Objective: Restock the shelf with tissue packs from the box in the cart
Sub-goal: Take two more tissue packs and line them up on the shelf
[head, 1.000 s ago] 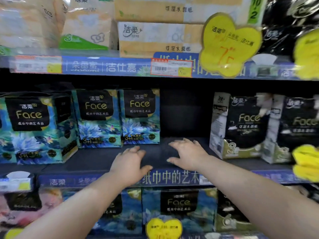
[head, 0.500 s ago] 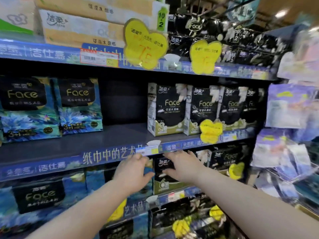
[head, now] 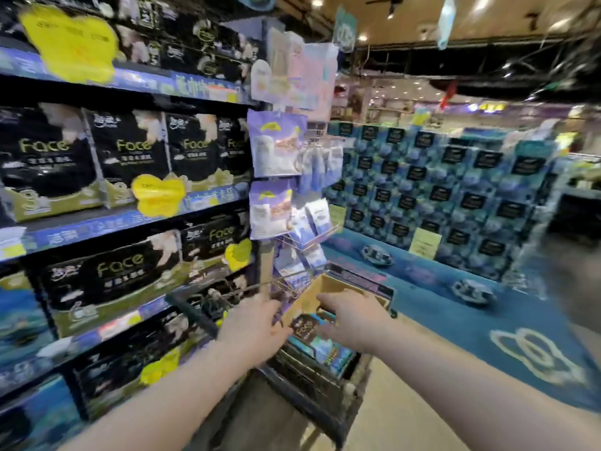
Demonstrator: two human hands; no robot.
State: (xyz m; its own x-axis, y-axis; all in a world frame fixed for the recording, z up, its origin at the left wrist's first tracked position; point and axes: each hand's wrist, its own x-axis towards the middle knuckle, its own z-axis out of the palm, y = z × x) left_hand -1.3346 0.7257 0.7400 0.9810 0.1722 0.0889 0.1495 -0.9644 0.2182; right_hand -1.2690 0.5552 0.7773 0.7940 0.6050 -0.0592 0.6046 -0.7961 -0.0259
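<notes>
Well, both arms are stretched out over the cart point(head: 309, 388), a dark wire thing parked close against the shelf point(head: 97, 227). In it sits an open brown cardboard box point(head: 328, 283), and the left hand point(head: 257, 323) and right hand point(head: 353, 320) flank a glossy tissue pack point(head: 307, 325), blue with a dark label, lying at the near end of the box. Its fingers are hidden behind each hand's back and blurred, so I cannot tell whether they grip or are just spread. Black film-wrapped packs point(head: 130, 157) line the shelf, with yellow heart-shaped tags point(head: 157, 195) on its blue edge strips. A thin wire rack point(head: 312, 236) of soft purple packets point(head: 276, 143) juts out just above the box. Beyond, a tall wall of blue packs point(head: 439, 196) stands on a blue floor mat point(head: 487, 320).
</notes>
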